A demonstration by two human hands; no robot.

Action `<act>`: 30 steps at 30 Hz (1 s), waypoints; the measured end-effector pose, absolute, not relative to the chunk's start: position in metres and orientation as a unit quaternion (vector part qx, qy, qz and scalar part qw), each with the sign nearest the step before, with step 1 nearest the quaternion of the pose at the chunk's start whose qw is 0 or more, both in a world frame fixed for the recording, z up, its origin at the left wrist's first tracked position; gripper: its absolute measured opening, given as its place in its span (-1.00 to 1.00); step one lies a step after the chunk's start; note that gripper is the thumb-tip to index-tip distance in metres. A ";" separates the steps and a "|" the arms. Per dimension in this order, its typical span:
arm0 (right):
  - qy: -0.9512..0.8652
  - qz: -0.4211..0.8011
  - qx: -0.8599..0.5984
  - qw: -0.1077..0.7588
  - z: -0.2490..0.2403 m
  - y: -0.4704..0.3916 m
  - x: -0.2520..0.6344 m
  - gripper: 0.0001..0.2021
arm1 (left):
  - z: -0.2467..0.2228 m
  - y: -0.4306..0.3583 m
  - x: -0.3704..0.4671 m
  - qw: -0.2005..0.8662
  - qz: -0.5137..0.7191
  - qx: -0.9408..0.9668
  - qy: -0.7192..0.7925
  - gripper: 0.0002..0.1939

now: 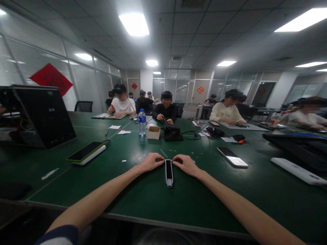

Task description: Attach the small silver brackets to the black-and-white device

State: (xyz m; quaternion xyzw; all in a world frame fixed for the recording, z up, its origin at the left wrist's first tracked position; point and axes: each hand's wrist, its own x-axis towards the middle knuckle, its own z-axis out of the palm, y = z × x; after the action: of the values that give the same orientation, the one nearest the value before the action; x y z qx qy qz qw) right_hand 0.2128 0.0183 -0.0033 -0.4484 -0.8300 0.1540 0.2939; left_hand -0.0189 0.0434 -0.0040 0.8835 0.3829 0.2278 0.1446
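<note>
A slim white pen-shaped device (pixel 169 175) with a long dark screen lies on the green table in front of me. Its narrow tip points toward me. My left hand (pixel 152 161) is at the device's far left corner, fingers curled in and pinched against it. On the opposite side, my right hand (pixel 185 164) pinches the far right corner in the same way. Both forearms rest low over the table. The fingertips are small in view, so any tiny part between them cannot be made out.
Beyond my hands stand a water bottle (pixel 142 121), a small cardboard box (pixel 153 133) and a black object (pixel 172 132) with cables. Phones (pixel 232 157) lie on both sides. A black computer case (pixel 43 115) stands at left. Several people sit around the green table (pixel 143 204).
</note>
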 end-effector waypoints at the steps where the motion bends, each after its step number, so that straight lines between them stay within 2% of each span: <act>1: -0.830 0.154 -0.449 0.293 -0.003 0.018 0.213 -0.84 | -0.004 0.044 -0.019 0.144 0.231 0.884 0.380 -0.77; 30: -0.836 0.143 -0.426 0.316 -0.012 0.024 0.210 -0.84 | -0.002 0.042 -0.018 0.133 0.227 0.878 0.399 -0.77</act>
State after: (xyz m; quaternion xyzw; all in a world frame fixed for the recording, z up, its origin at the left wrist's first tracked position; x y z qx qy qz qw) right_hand 0.2102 0.0239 -0.0122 -0.4264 -0.8355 0.1426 0.3159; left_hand -0.0182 0.0417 -0.0019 0.8785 0.3990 0.2270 0.1325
